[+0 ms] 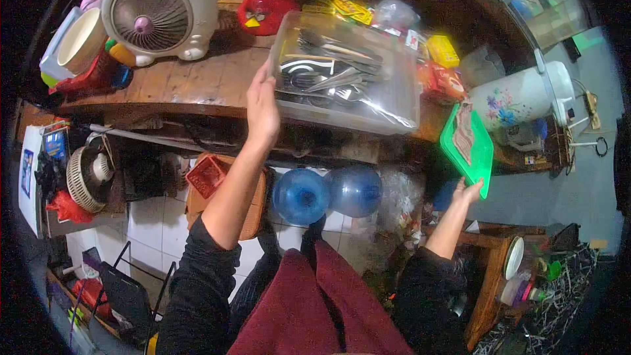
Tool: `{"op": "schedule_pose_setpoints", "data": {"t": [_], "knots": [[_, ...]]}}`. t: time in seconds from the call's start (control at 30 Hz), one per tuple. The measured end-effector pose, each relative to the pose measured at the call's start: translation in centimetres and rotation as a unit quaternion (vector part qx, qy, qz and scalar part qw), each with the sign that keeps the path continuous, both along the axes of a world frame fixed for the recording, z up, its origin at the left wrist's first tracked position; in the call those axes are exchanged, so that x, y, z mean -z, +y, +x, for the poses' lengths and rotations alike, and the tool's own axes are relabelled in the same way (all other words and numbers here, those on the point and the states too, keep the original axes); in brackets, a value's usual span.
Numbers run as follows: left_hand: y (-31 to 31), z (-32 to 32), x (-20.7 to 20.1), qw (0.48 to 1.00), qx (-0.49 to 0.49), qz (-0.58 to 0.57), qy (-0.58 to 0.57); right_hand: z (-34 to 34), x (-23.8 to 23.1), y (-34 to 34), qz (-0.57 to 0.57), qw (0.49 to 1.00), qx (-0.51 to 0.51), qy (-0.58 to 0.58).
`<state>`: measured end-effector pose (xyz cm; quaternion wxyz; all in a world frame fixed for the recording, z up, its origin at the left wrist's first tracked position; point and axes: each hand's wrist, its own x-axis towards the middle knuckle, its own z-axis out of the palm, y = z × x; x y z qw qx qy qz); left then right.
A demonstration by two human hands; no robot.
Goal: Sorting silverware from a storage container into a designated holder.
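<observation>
My left hand (263,108) grips the left side of a clear plastic box (397,108). Several forks, spoons and other utensils (338,75) lie inside it, some with wooden handles. The box is at the front edge of the wooden table, and I cannot tell whether it rests there or is lifted. Off to the right, my right hand (468,192) is closed on the near corner of a green plastic tray (483,148), which is held tilted. A folded brownish striped cloth (463,133) lies on the tray; the fingers beneath are partly hidden.
A white fan (158,13) and a cream bowl (80,39) stand on the wooden table (190,89) at left. Behind the box are a red bag (266,12) and yellow packets (351,10). A flowered white container (519,95) stands right. Blue water jugs (301,196) sit on the floor.
</observation>
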<state>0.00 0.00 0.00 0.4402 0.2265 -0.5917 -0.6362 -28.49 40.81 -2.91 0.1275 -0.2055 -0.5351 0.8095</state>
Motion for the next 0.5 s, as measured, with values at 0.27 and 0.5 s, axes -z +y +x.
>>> {"op": "schedule_pose_setpoints", "data": {"t": [0.27,0.5], "knots": [[-0.4,4.4,-1.3,0.984,0.013,0.168,0.053,0.5,1.6,1.2,-0.023,0.998,-0.065,0.006],[-1.8,7.7,-1.7,0.974,0.005,0.218,0.054,2.1,2.7,-0.2,-0.092,0.994,-0.051,0.005]]}}
